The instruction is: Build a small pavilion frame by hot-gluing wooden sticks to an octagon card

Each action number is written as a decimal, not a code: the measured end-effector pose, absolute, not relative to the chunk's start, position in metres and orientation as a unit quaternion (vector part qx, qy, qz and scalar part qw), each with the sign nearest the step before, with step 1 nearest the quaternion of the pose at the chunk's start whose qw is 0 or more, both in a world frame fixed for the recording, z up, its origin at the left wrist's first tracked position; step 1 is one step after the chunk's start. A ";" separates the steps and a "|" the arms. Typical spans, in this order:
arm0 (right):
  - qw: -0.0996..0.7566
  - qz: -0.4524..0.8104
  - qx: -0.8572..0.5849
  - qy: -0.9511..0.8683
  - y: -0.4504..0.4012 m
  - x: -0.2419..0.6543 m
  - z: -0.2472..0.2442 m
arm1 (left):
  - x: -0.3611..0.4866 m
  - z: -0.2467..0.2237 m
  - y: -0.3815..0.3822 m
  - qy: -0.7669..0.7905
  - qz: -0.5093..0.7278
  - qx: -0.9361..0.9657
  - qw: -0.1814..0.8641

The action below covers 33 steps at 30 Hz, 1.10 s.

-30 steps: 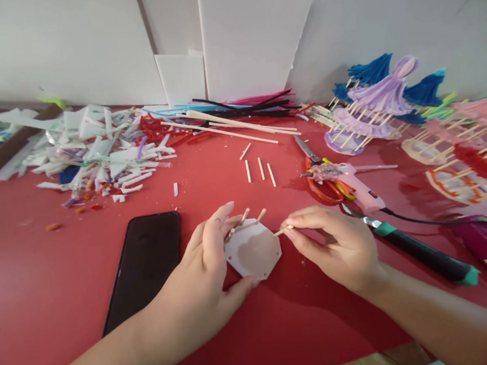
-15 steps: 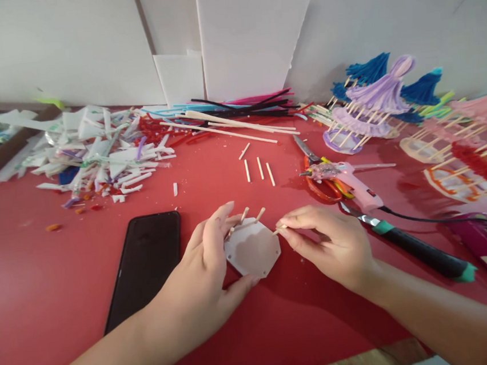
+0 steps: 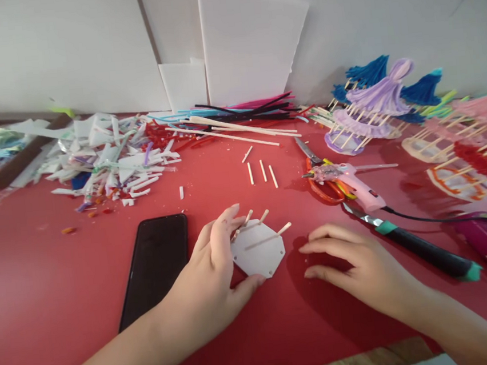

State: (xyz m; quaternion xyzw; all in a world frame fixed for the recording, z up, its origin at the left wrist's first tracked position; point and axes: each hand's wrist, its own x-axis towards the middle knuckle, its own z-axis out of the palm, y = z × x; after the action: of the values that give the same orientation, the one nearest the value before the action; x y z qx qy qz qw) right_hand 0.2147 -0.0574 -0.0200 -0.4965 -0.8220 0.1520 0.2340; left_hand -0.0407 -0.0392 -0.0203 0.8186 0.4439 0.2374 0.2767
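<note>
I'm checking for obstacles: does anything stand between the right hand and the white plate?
Nothing visible between the right hand and white plate. The nearest stick rises at the plate's far right corner, off that line.

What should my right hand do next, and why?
Probably pick up one of the short sticks lying beyond the white plate: your right hand is empty, and the plate, held by your left hand, shows unfilled holes on its near side.

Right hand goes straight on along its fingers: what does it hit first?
Likely the right edge of the white plate the left hand holds; height is unclear, so it might pass over.
</note>
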 end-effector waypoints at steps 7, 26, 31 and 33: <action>0.253 0.157 -0.509 -0.808 -0.029 0.217 -0.009 | -0.042 -0.011 -0.039 0.484 0.200 0.785 0.331; 0.221 0.311 -0.280 -0.881 0.136 0.107 0.043 | -0.049 -0.012 -0.038 0.432 0.161 0.819 0.342; 0.137 0.446 -0.303 -0.831 0.089 0.155 0.042 | -0.051 -0.011 -0.038 0.423 0.151 0.826 0.341; 0.105 0.479 -0.312 -0.814 0.071 0.165 0.042 | -0.051 -0.009 -0.037 0.423 0.146 0.822 0.353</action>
State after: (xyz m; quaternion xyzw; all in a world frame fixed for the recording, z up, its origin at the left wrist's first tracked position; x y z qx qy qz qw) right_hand 0.1651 0.0715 0.0420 -0.3117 -0.8139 0.4790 0.1047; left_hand -0.0505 -0.0374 -0.0091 0.8216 0.4228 0.1464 0.3534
